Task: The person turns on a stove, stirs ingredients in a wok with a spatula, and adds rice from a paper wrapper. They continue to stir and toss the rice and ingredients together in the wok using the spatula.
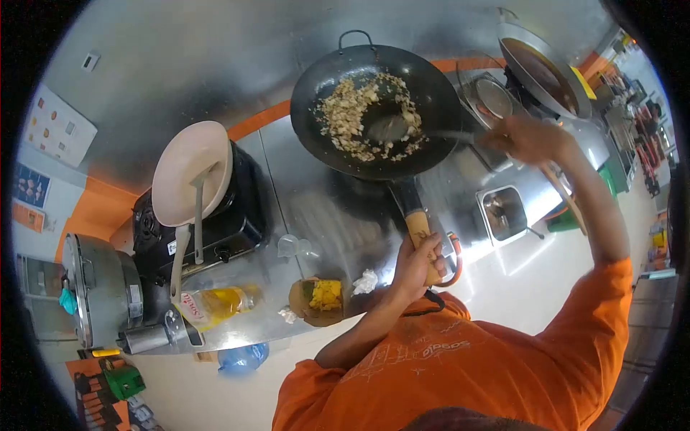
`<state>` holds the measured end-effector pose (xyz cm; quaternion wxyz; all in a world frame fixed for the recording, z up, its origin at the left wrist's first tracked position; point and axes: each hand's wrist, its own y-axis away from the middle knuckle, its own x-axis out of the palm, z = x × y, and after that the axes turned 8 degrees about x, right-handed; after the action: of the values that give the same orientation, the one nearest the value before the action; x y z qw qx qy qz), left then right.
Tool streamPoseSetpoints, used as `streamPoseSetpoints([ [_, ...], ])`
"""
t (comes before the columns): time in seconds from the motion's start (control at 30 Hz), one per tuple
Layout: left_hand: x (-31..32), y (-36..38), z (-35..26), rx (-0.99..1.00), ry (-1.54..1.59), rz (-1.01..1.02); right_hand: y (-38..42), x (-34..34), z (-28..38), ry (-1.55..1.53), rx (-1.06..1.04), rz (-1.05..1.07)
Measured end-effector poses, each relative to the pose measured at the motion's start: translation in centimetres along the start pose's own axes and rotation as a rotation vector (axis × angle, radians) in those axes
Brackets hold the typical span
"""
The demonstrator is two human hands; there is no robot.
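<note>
My left hand (419, 267) is wrapped round the light wooden handle (418, 228) of a large black wok (302, 108). Chopped, browned pale food (345, 111) lies in the wok, mostly on its left side. Over the wok's right rim, my right hand (521, 138) is closed on the shaft of a metal spatula (449, 134). Its broad head rests among the food and is blurred by motion. Below the wok, nearest my left forearm, are a brown bowl of yellow food (327, 295) and a crumpled white tissue (365, 281).
At left, a pale pan (167, 172) holding a grey utensil (199, 215) sits on a black gas stove (248, 208). An oil bottle (219, 304) lies near the counter's front edge, beside a big metal pot (108, 287). Another wok (568, 97) stands upper right, above a metal container (502, 214).
</note>
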<state>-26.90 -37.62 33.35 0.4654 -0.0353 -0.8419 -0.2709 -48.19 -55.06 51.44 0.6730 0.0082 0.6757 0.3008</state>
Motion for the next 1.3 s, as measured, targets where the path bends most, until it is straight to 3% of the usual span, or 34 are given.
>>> streamPoseSetpoints([
  [0.13,-0.1,0.4,0.7,-0.003,0.0,0.02,-3.7,5.1,-0.1,-0.1,-0.035,-0.183],
  [0.2,-0.1,-0.2,0.0,0.021,-0.007,0.037,-2.1,2.4,0.8,-0.105,0.213,-0.094],
  [0.23,0.0,0.0,0.0,0.012,0.013,0.025,-0.9,1.9,-0.3,-0.076,-0.044,-0.023],
  [0.27,0.1,0.1,-0.1,-0.001,0.03,0.012,-1.6,2.1,-0.1,-0.07,-0.051,-0.026],
  [0.33,0.6,0.4,0.4,-0.012,0.032,-0.016,-3.3,5.0,0.8,-0.049,-0.004,-0.217],
  [0.37,0.7,0.5,0.7,-0.004,0.019,-0.011,-4.6,5.2,1.5,-0.126,0.166,-0.215],
  [0.4,0.8,0.2,0.5,0.018,0.003,0.003,-3.9,4.5,1.5,-0.125,0.163,-0.222],
  [0.47,0.6,0.3,0.3,0.013,0.003,-0.008,-1.5,1.8,1.4,-0.003,0.087,-0.047],
  [0.53,0.8,-0.5,0.3,0.001,0.01,-0.019,-1.9,1.7,0.8,-0.006,0.016,-0.014],
  [0.67,0.1,-0.1,1.0,0.028,0.041,0.063,-3.6,4.1,0.4,-0.074,0.158,-0.28],
  [0.73,-0.6,0.4,0.8,0.097,-0.041,0.123,-0.1,1.5,0.1,-0.085,0.037,-0.046],
  [0.8,-0.9,0.0,1.1,0.064,0.12,0.134,-1.3,1.7,2.2,-0.038,0.036,0.031],
  [0.87,-3.7,-0.1,3.6,0.026,0.291,0.15,-5.1,4.6,1.0,-0.08,0.042,-0.256],
  [0.93,-10.7,-1.5,8.7,0.03,-0.224,0.059,-2.2,2.0,1.0,0.037,0.278,-0.176],
  [0.97,-12.4,-2.4,9.4,0.064,-0.174,0.032,-0.1,1.0,1.1,0.022,0.236,-0.071],
  [1.03,-14.8,-3.2,11.2,-0.238,-0.986,0.352,-0.8,0.5,2.7,0.061,0.155,0.073],
  [1.1,-14.3,-4.8,14.3,-0.28,-1.068,0.358,-2.7,2.8,4.4,-0.047,0.129,-0.117],
  [1.2,-14.2,-6.1,15.7,-0.352,-1.005,0.392,-3.0,2.1,2.0,0.105,0.15,-0.138],
  [1.27,-17.6,-10.2,25.4,0.629,-1.632,0.429,0.1,1.9,1.9,0.037,-0.023,-0.147],
  [1.3,-19.3,-13.6,31.6,1.189,-2.037,0.277,1.5,1.0,2.6,-0.173,0.43,0.077],
])
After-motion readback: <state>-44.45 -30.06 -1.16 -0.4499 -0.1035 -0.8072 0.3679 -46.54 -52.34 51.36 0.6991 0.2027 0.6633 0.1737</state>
